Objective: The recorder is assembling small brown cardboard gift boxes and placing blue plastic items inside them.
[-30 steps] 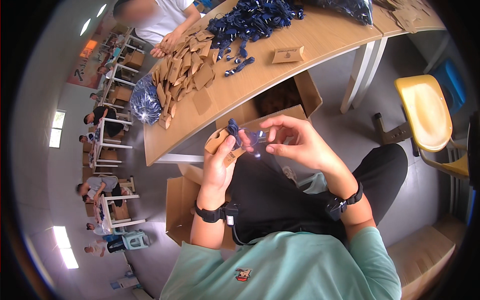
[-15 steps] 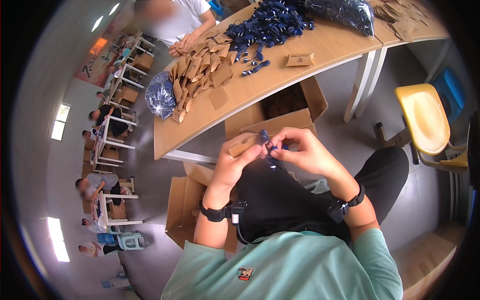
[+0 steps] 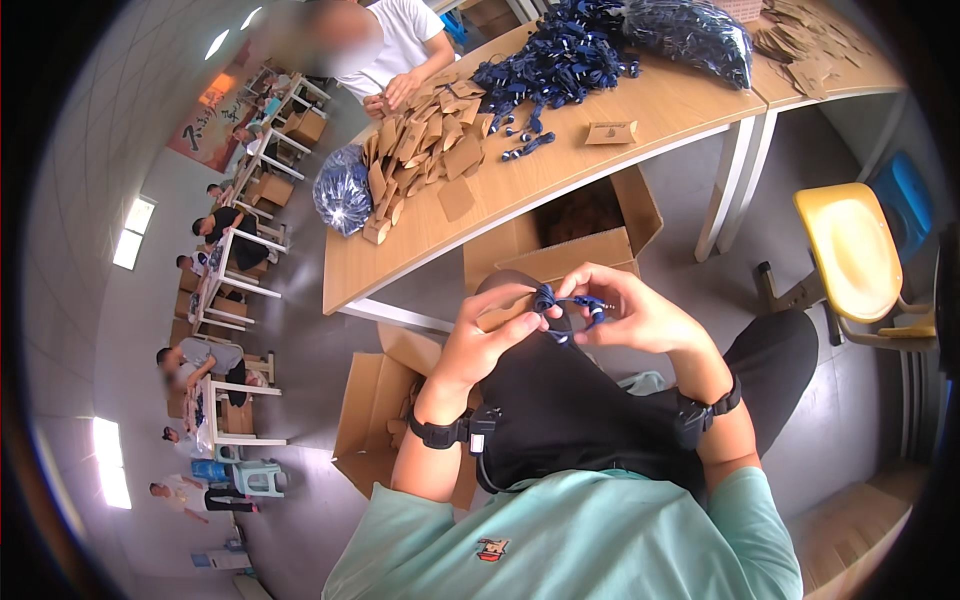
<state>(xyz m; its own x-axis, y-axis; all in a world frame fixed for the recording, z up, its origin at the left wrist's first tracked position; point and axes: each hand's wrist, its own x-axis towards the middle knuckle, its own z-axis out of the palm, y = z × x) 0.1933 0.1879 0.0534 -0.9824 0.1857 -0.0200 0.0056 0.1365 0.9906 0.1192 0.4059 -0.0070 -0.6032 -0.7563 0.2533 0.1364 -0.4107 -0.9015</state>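
Note:
Above my lap, my left hand (image 3: 478, 338) is closed around a small brown card pillow box (image 3: 506, 312). At the box's right end, by my left fingertips, is a coiled dark blue cable (image 3: 545, 298). My right hand (image 3: 645, 318) pinches another part of this cable, where a small metal-looking tip sticks out by the fingers. A stretch of cord spans the gap between both hands, and a loop hangs below. Whether any cable lies inside the box is hidden by my fingers.
On the wooden table (image 3: 400, 262) ahead lie heaped brown pillow boxes (image 3: 425, 140), piled blue cables (image 3: 555, 60) and filled plastic bags. Open cartons stand under the table and left of my legs. A yellow chair (image 3: 850, 245) stands right. Across the table, a person's hands work at the boxes.
My right hand has moved slightly right, away from the left, drawing the cord out between them. The pillow box stays in my left hand. The whole view has shifted a little.

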